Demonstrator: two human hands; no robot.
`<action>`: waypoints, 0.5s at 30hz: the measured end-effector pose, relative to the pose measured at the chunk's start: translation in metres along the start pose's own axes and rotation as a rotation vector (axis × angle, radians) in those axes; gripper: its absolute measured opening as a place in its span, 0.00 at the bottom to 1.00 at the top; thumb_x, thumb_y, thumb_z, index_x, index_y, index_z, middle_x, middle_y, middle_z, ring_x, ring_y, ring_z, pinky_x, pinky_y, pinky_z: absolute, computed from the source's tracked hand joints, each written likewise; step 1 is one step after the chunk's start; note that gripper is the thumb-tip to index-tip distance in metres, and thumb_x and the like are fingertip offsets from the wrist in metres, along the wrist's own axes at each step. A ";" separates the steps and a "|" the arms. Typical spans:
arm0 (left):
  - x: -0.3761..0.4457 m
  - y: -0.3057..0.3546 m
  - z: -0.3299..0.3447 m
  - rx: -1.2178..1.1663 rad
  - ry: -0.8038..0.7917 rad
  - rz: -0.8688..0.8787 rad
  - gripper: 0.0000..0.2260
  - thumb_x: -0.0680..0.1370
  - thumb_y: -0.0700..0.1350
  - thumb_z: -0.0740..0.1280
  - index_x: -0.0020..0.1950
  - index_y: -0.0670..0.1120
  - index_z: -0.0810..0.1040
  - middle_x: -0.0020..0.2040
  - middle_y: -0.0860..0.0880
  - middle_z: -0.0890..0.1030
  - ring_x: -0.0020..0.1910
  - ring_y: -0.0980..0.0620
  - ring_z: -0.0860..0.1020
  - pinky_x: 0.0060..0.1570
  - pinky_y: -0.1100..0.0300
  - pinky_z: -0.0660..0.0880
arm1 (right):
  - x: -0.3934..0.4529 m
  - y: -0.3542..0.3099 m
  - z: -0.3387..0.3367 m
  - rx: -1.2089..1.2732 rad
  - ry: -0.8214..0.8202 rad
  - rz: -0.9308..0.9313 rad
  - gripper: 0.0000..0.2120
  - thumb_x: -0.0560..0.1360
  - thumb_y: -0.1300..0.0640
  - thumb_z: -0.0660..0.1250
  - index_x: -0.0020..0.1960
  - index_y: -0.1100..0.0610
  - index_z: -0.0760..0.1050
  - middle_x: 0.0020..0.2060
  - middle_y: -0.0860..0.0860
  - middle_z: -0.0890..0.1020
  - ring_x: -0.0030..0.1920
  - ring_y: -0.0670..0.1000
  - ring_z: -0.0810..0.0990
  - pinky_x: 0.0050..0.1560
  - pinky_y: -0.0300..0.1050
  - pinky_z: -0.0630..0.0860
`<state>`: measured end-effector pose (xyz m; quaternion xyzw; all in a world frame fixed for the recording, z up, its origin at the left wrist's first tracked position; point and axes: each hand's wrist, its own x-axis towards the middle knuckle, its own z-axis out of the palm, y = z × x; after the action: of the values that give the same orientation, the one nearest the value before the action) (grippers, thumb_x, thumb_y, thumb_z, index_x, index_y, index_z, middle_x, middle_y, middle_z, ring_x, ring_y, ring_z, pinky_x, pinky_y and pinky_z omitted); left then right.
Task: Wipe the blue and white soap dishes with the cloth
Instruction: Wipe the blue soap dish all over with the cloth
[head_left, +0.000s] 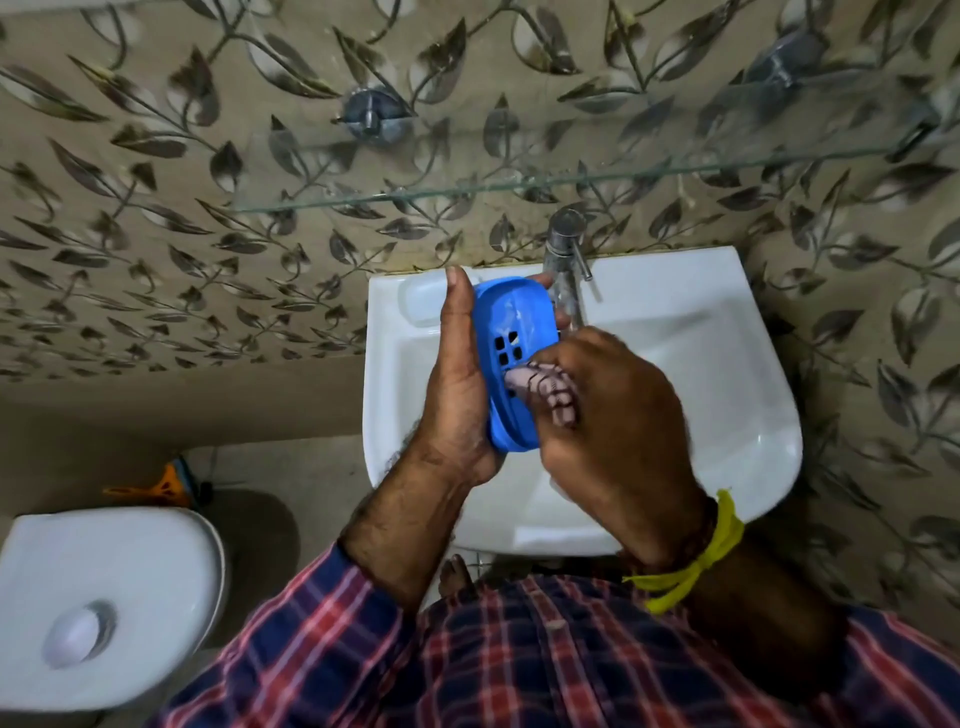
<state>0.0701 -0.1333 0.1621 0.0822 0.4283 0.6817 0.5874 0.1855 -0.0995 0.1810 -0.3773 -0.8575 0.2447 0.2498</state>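
Mid-frame, our left hand (457, 384) grips the blue dish (514, 358); our right hand (613, 410) presses the cloth (545, 387) inside. Next, probably the white dish (423, 304).

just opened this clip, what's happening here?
A person stands at a white sink. The left hand holds the blue soap dish tilted above the basin, while the right hand presses a patterned cloth against its slotted inside. A white soap dish sits on the sink's back left ledge, beside the tap.
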 end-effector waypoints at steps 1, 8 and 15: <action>-0.001 0.000 0.003 -0.004 -0.002 -0.007 0.39 0.75 0.73 0.58 0.70 0.43 0.77 0.50 0.44 0.82 0.47 0.47 0.82 0.55 0.51 0.80 | 0.004 0.001 -0.001 -0.001 0.064 0.023 0.03 0.73 0.57 0.69 0.46 0.54 0.80 0.44 0.50 0.81 0.44 0.55 0.81 0.42 0.48 0.77; -0.002 0.001 0.003 -0.002 0.024 0.010 0.40 0.76 0.73 0.56 0.71 0.42 0.77 0.50 0.43 0.84 0.49 0.46 0.83 0.58 0.49 0.80 | 0.008 -0.005 -0.004 -0.010 0.046 -0.069 0.05 0.71 0.60 0.68 0.47 0.59 0.80 0.46 0.54 0.82 0.44 0.58 0.81 0.41 0.52 0.79; -0.002 0.000 0.002 -0.020 0.014 0.055 0.34 0.76 0.72 0.57 0.64 0.45 0.82 0.48 0.44 0.84 0.45 0.47 0.85 0.54 0.52 0.81 | 0.002 -0.015 0.002 0.017 0.027 -0.086 0.05 0.74 0.56 0.68 0.47 0.56 0.80 0.46 0.52 0.81 0.44 0.57 0.81 0.39 0.52 0.78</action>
<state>0.0714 -0.1343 0.1643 0.0831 0.4234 0.7023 0.5663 0.1755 -0.1069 0.1890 -0.3411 -0.8675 0.2360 0.2747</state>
